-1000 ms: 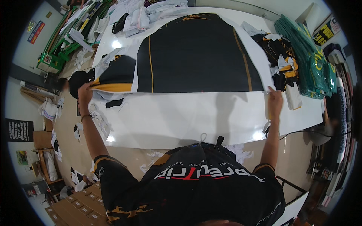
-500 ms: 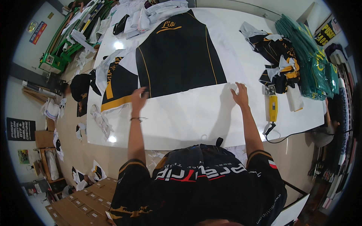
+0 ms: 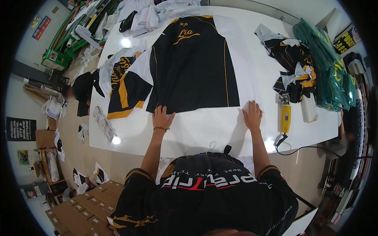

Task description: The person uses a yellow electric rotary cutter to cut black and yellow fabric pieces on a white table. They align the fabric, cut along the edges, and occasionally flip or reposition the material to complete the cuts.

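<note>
From the head view, a black shirt panel (image 3: 195, 65) with thin yellow stripes and white side strips lies flat on the white desk (image 3: 204, 129), its lower edge toward the person. The left hand (image 3: 162, 118) rests palm down with fingers spread on that lower edge at its left corner; its grip is open and flat, closed around nothing. The right hand (image 3: 252, 114) lies flat the same way on the white strip at the lower right corner, fingers spread, pressing rather than clutching. Just right of that hand a yellow hand tool (image 3: 286, 117) with a black cord lies on the desk. To the left of the panel sits a black, yellow and white sleeve piece (image 3: 126, 84), touching its edge. Folded green cloth (image 3: 328, 74) is stacked at the desk's right end.
</note>
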`<move>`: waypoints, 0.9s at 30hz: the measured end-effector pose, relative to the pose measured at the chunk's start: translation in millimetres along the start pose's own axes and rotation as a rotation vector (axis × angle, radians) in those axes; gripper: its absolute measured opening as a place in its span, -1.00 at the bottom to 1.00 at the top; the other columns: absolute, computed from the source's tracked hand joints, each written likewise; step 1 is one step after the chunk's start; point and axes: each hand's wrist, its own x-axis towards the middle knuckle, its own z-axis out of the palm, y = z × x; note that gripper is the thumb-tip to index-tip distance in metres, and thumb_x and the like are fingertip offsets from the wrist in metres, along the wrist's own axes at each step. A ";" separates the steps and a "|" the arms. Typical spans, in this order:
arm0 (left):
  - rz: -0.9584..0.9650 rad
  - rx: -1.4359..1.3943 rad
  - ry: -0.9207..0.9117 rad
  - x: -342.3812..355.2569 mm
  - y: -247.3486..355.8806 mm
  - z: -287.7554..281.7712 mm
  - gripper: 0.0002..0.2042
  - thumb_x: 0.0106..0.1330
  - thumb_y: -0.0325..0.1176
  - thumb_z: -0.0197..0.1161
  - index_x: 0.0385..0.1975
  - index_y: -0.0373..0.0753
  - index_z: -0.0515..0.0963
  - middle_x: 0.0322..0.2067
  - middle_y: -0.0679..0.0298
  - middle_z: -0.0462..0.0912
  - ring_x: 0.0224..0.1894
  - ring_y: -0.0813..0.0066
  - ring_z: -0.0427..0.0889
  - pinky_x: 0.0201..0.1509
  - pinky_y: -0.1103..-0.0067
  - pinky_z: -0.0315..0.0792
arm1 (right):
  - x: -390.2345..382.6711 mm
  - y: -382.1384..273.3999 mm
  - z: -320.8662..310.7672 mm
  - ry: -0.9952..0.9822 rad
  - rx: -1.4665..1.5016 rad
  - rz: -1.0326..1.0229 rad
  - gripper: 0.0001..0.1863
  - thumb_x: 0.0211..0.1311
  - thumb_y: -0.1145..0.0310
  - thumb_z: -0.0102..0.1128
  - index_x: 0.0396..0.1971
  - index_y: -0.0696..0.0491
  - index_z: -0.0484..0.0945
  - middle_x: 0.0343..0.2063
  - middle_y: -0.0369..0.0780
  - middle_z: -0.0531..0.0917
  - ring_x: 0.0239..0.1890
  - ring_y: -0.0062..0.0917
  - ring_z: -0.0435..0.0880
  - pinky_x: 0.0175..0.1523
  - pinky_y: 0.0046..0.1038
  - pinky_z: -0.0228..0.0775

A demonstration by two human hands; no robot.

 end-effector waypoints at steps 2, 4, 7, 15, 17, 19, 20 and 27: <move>-0.013 -0.003 -0.019 -24.4 2.3 -6.2 -0.37 0.35 0.17 0.30 0.19 -0.24 0.49 0.20 0.04 0.46 0.33 0.03 0.40 0.33 0.09 0.35 | -33.6 6.0 -4.3 0.026 -0.005 0.007 -0.30 0.46 -0.04 0.15 0.47 -0.06 0.28 0.46 -0.15 0.32 0.50 -0.13 0.25 0.45 0.19 0.10; -0.011 -0.009 0.005 -52.0 5.3 -13.5 -0.41 0.33 0.14 0.32 0.11 -0.25 0.52 0.14 0.02 0.50 0.27 0.02 0.45 0.26 0.09 0.38 | -58.7 0.0 -21.6 -0.040 -0.008 0.052 -0.32 0.46 -0.03 0.15 0.46 -0.05 0.30 0.45 -0.15 0.34 0.48 -0.13 0.26 0.44 0.19 0.11; -0.097 -0.055 -0.075 -70.9 9.8 -20.8 -0.43 0.32 0.13 0.33 0.09 -0.25 0.53 0.12 0.03 0.49 0.24 0.01 0.46 0.22 0.08 0.39 | -77.6 1.8 -36.7 -0.129 0.013 0.136 -0.34 0.46 -0.03 0.15 0.44 -0.03 0.34 0.43 -0.14 0.36 0.46 -0.13 0.30 0.43 0.18 0.12; 0.060 -0.105 0.069 -35.8 21.4 10.8 -0.18 0.31 0.27 0.28 0.47 -0.07 0.30 0.48 -0.03 0.19 0.52 -0.15 0.13 0.50 -0.07 0.05 | -53.9 7.9 -25.5 0.054 -0.001 0.126 -0.24 0.49 -0.14 0.07 0.51 0.00 0.25 0.49 0.02 0.27 0.50 0.08 0.22 0.45 0.23 0.13; 0.019 -0.021 -0.042 -28.2 36.9 10.2 -0.07 0.29 0.38 0.23 0.57 0.00 0.17 0.58 -0.03 0.00 0.60 -0.22 -0.07 0.56 -0.18 -0.13 | -60.1 12.3 -15.5 -0.025 -0.053 0.144 -0.18 0.48 -0.20 0.03 0.54 -0.01 0.18 0.52 0.08 0.19 0.53 0.16 0.13 0.47 0.30 0.04; -0.051 -0.030 -0.178 -29.5 36.3 11.7 0.07 0.19 0.54 0.16 0.63 0.07 0.02 0.63 -0.04 -0.25 0.62 -0.34 -0.32 0.52 -0.34 -0.34 | -73.4 9.8 -12.3 -0.048 -0.116 0.132 -0.17 0.48 -0.22 0.02 0.55 -0.01 0.17 0.52 0.11 0.17 0.53 0.16 0.13 0.47 0.33 0.01; -0.065 0.017 -0.207 -35.5 38.4 11.8 0.09 0.18 0.56 0.16 0.63 0.07 0.00 0.63 -0.05 -0.28 0.62 -0.35 -0.35 0.51 -0.35 -0.36 | -79.7 9.7 -10.8 -0.057 -0.122 0.147 -0.16 0.48 -0.25 0.00 0.55 -0.01 0.17 0.51 0.14 0.16 0.53 0.16 0.13 0.48 0.34 -0.04; -0.122 0.053 -0.288 -72.1 45.5 7.3 0.18 0.10 0.63 0.15 0.65 0.09 -0.09 0.61 -0.15 -0.39 0.60 -0.44 -0.49 0.48 -0.39 -0.44 | -116.9 14.0 -19.0 -0.104 -0.129 0.212 -0.14 0.48 -0.29 -0.06 0.53 0.02 0.18 0.51 0.13 0.17 0.54 0.15 0.13 0.49 0.37 -0.09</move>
